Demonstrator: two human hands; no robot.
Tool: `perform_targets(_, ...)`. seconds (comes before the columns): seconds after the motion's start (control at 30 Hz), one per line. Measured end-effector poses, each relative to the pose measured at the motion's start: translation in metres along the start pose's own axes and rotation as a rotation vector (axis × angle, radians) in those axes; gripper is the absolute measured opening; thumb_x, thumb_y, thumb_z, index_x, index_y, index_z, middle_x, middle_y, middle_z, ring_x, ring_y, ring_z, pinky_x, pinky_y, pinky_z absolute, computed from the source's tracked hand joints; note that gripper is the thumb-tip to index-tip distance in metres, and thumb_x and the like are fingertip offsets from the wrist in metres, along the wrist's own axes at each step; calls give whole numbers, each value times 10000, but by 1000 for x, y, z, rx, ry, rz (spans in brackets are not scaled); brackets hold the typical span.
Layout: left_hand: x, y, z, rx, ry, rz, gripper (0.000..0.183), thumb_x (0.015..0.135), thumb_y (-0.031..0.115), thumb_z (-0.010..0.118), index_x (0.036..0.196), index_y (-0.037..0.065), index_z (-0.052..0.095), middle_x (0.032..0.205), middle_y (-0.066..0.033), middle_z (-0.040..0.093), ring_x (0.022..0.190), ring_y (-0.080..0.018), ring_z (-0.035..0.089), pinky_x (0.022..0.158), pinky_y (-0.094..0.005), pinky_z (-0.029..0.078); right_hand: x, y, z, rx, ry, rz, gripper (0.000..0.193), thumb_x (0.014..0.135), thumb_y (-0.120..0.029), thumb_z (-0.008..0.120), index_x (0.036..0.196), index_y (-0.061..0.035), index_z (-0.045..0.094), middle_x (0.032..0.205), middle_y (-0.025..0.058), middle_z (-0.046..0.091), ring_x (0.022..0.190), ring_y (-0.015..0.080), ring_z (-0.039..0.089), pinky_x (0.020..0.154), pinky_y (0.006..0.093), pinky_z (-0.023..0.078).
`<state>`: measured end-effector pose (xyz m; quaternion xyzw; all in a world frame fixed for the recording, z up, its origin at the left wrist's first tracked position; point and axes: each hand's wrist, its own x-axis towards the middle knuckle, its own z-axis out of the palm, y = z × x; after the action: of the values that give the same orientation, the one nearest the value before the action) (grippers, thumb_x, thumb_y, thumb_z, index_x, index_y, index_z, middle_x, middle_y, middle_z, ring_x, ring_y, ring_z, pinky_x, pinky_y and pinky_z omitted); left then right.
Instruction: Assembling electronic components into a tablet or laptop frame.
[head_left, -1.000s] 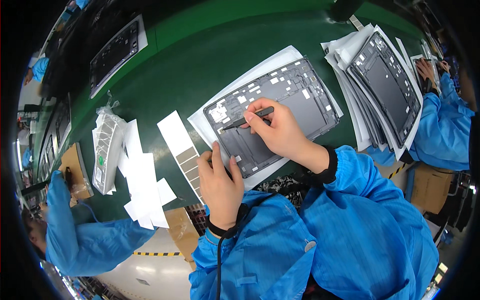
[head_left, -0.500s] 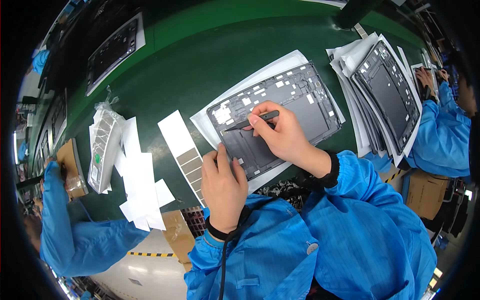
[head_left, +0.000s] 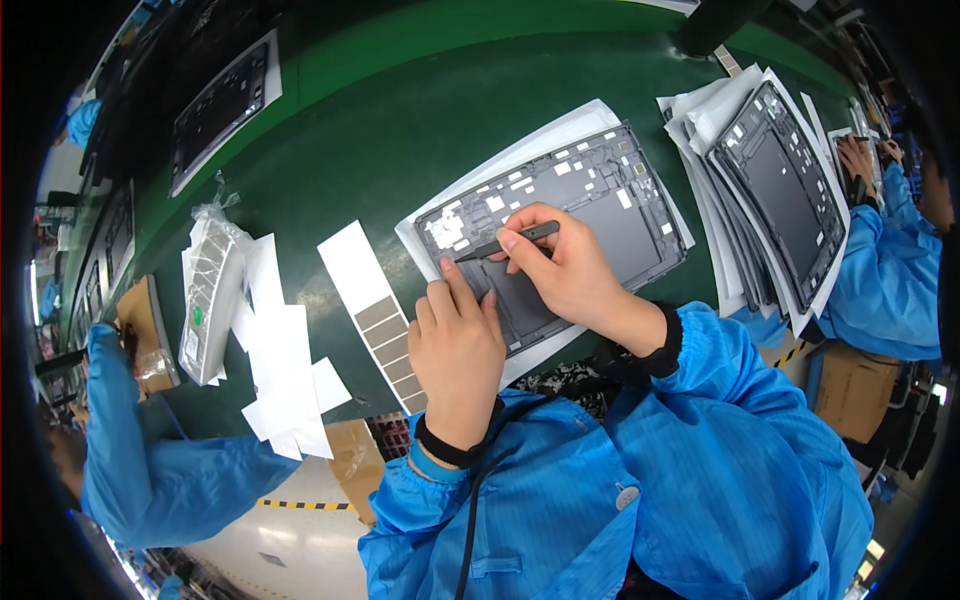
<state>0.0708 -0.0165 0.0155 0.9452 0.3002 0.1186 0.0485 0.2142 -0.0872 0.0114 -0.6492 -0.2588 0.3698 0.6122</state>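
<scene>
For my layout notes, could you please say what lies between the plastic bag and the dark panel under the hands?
The head view shows loose white sheets, then a white strip with grey-brown rectangles, on the green table.

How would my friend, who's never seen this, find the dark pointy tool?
On the green table, find the grey panel just left of the stack of panels. Over its left part, the right hand pinches the slim tool, its tip near the left hand. Unlike the white patches around it, the tool is long, dark and pointed.
</scene>
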Motion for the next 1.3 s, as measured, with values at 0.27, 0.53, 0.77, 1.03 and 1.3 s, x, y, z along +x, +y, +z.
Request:
perform_targets(0.27,-7,-7,-18,49,-69,28,466,913,195,647,1313,-32,570,986,-132,564,852,-280,581,711,-365,495,-32,-17,-21,199,210,-216,127,986,-86,607,1033,31,595,906,65,658,782,119,662,649,232,513)
perform_targets(0.53,-75,-72,-19,-61,-89,-90,531,912,72,574,1436,38,493,1448,-202,481,1359,-380,443,1116,-496,332,-60,-20,-39,235,-2,33,118,956,-69,647,994,42,663,860,65,671,803,143,694,645,246,524)
perform_targets(0.77,-82,-54,-11,-352,28,-137,576,856,143,603,1411,24,504,1452,-152,496,1377,-326,440,1145,-545,269,-30,-14,40,-114,-125,-187,109,889,-74,672,942,21,662,767,69,690,673,88,646,610,241,514)
perform_targets(1.03,-84,-57,-4,-238,-50,2,521,855,103,583,1371,31,558,1423,-137,536,1368,-320,452,1152,-556,243,-21,15,57,-85,-53,-177,124,903,-88,658,945,28,660,773,74,691,687,98,650,616,258,521)
perform_targets(1.3,-83,-58,-4,-263,-63,5,522,855,112,594,1370,31,561,1423,-130,538,1378,-303,447,1153,-564,229,-22,6,54,-153,-122,-29,110,940,-34,615,1004,50,643,923,78,680,875,124,661,782,278,560)
